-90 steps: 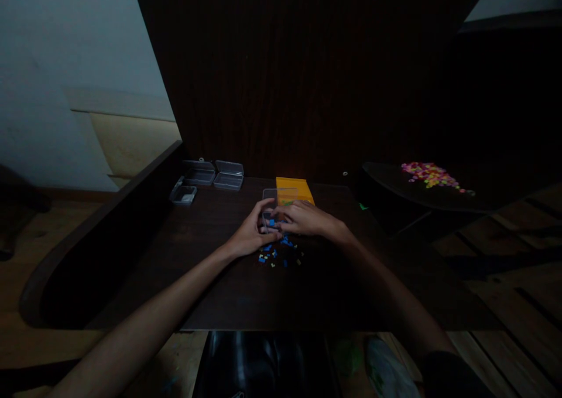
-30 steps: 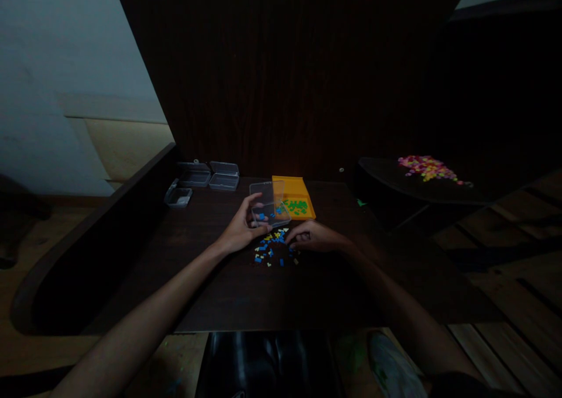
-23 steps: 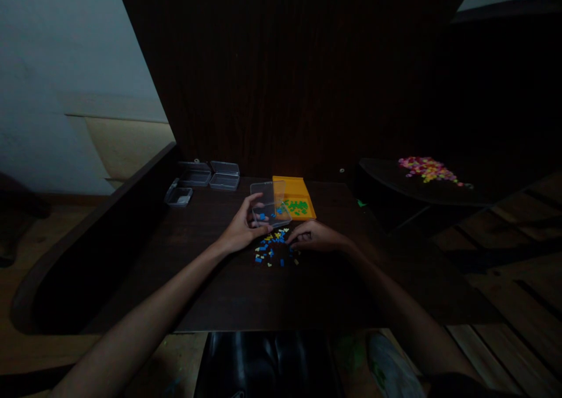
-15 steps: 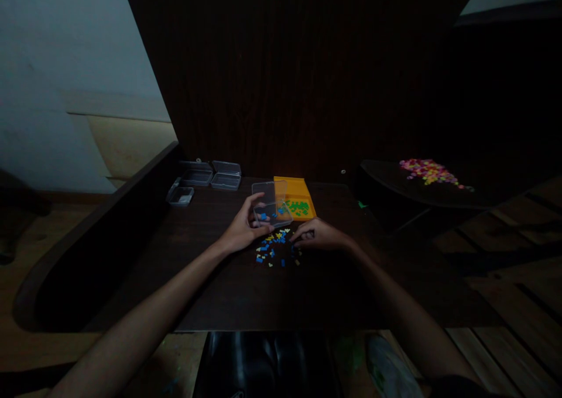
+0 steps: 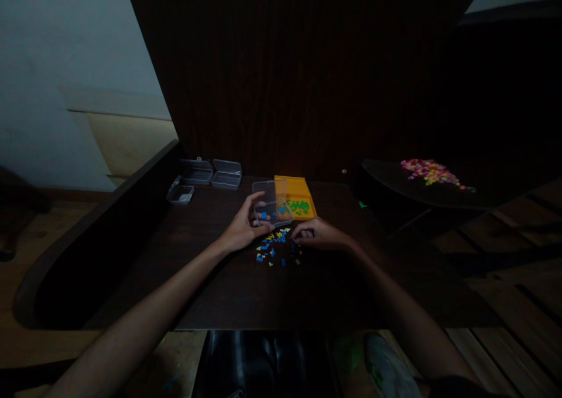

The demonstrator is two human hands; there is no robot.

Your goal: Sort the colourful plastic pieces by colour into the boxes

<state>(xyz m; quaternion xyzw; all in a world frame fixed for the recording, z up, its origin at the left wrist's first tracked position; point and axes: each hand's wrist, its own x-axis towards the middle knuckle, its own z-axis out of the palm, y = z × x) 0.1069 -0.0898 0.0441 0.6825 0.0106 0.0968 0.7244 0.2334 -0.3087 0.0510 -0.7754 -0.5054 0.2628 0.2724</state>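
Note:
My left hand (image 5: pixel 244 227) grips a clear plastic box (image 5: pixel 286 218) by its left side, its lid swung up. A few blue pieces (image 5: pixel 264 216) lie inside that box. Below it, small blue, yellow and pale pieces (image 5: pixel 272 251) are scattered on the dark tabletop. My right hand (image 5: pixel 317 234) is at the right edge of this scatter, fingers curled and pinched together low over the pieces; whatever is between the fingertips is too small to make out. Behind the clear box stands an open yellow case (image 5: pixel 291 185) with green pieces (image 5: pixel 300 207) in it.
Several clear boxes (image 5: pixel 226 178) with raised lids stand at the back left of the table (image 5: pixel 219 298). A pile of pink, orange and yellow bits (image 5: pixel 432 172) lies on a raised curved shelf (image 5: pixel 465 202) at the right. A tall dark panel (image 5: pixel 307 82) closes off the back.
The right hand's fingertips have shifted very slightly at the scatter's right edge. My left hand keeps its hold on the clear box. The view has moved a little.

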